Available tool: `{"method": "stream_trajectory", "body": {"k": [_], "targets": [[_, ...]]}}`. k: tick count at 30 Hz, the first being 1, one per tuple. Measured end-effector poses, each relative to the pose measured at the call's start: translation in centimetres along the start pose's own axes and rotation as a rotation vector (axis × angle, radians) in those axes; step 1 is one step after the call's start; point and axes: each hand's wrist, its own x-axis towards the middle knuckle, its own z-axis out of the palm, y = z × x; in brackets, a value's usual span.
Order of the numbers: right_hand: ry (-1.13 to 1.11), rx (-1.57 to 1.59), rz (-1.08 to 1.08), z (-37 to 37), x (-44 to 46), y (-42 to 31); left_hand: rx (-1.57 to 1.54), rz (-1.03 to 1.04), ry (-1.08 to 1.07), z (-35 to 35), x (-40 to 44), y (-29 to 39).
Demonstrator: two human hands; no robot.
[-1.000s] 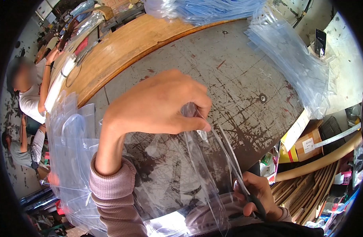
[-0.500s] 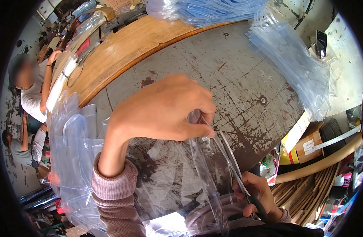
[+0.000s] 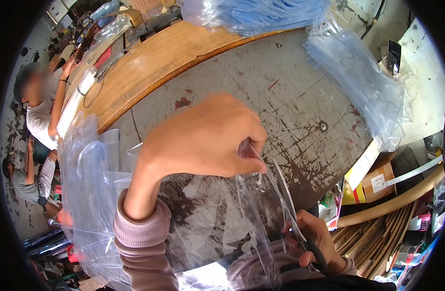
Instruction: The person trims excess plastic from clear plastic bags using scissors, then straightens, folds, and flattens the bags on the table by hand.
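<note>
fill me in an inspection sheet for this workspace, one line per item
Surface: grey table, heavily scratched, with dark worn patches.
Things in hand: clear plastic; scissors.
Clutter: plastic sheets stacked at the right; bluish plastic heap at the far side; cardboard box lower right.
Hands: left hand pinches the clear plastic; right hand holds the scissors.
Cables: dark cord at the wall, upper right; where it leads, cannot tell.
Surroundings: two people at the far left.
</note>
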Motion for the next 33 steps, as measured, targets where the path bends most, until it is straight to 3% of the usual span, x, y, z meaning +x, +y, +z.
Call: {"method": "stream_trajectory", "body": {"k": [4,9,20,22,28,30,31,33], "targets": [[0.027,0.006,-0.009,0.2,-0.1,-0.1,-0.028,-0.096,-0.003,-0.1,0.0,0.5],[-0.025,-0.043,0.078,-0.4,-0.2,-0.3,-0.036,-0.072,0.02,0.1,0.0,0.0],[-0.001,-0.05,0.022,-0.7,-0.4,0.2,-0.117,-0.106,0.06,-0.8,-0.3,-1.0],[-0.017,-0.048,0.015,-1.0,-0.4,0.3,-0.042,0.058,0.13,-0.6,-0.1,-1.9],[-0.016,-0.046,-0.015,-0.9,-0.4,0.7,-0.26,0.027,0.062,0.4,0.5,-1.8],[-0.038,-0.021,0.06,-0.8,-0.6,0.7,-0.258,0.006,0.046,0.2,0.7,-1.4],[0.079,-0.01,0.002,1.0,-0.1,-0.3,-0.256,-0.02,0.027,0.2,0.7,-1.2],[0.049,-0.029,0.008,0.8,-0.2,-0.4,-0.233,0.012,0.042,0.3,0.8,-1.1]]}}
